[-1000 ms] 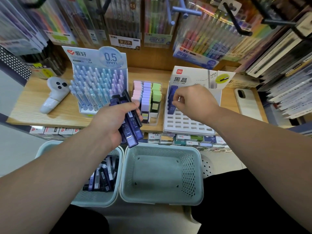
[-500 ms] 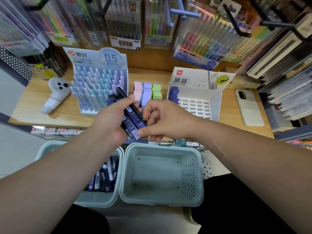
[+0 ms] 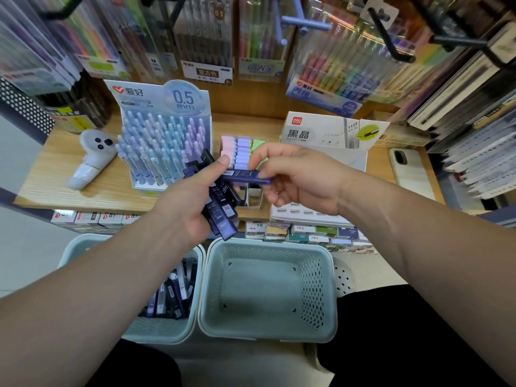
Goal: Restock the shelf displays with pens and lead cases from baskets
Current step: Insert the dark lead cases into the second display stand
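Right hand [image 3: 304,180] pinches one dark-blue lead case [image 3: 245,175], held level above the shelf's [image 3: 55,177] front edge. Left hand [image 3: 190,202] grips a bundle of cases [image 3: 220,213]. Step: restocking leads, one case singled out. Next probably needs it upended into a free slot of the display box [image 3: 321,132], marked "deli", "HB 0.5". Pen display [image 3: 164,129] reads "0.5 mm".

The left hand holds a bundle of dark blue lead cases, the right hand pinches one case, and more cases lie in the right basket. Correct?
No: in the head view the spare lead cases lie in the left basket, not the right basket, which shows none. The left hand holds the bundle and the right hand pinches one case.
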`<state>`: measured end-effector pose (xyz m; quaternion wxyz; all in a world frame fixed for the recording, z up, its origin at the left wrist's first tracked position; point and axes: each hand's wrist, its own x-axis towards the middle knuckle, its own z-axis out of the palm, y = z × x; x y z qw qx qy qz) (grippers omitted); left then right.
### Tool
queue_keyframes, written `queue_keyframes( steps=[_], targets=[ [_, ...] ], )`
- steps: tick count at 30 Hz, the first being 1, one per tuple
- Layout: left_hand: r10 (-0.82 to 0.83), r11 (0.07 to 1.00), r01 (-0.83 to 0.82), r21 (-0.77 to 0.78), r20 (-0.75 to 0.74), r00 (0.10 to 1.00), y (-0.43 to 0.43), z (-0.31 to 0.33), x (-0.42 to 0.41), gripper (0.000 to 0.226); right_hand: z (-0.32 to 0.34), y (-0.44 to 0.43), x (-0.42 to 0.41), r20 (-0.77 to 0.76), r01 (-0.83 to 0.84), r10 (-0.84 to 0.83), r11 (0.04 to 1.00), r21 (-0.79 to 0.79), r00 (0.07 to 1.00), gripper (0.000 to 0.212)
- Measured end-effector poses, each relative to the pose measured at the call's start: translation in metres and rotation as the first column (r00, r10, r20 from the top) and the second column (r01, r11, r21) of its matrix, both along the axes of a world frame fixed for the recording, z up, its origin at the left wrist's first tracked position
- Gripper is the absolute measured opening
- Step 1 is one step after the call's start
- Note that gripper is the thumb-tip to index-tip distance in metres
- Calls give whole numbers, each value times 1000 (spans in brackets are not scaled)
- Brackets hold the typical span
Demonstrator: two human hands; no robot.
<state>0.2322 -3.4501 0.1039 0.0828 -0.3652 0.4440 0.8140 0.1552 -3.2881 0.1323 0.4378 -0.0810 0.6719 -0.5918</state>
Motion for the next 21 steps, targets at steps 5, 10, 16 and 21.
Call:
queue_keyframes(
  steps=[5,10,16,21],
  targets=[
    [13,999,-11,48,-50,999,2,3,-1,26,6,11,-13,122,86,-68,985,-151,990,14],
    [42,996,-38,77,-51,998,0,5,0,34,23,35,-32,183,85,-15,919,-384,983,37],
    [40,998,-40,50,2,999,-2,-1,0,18,23,51,-45,-152,30,-16,996,85,988,19],
    [-6,1000,6,7,16,1000,-2,-8,0,20,-10,49,-43,-562,144,200,849,508,802,32]
  ],
)
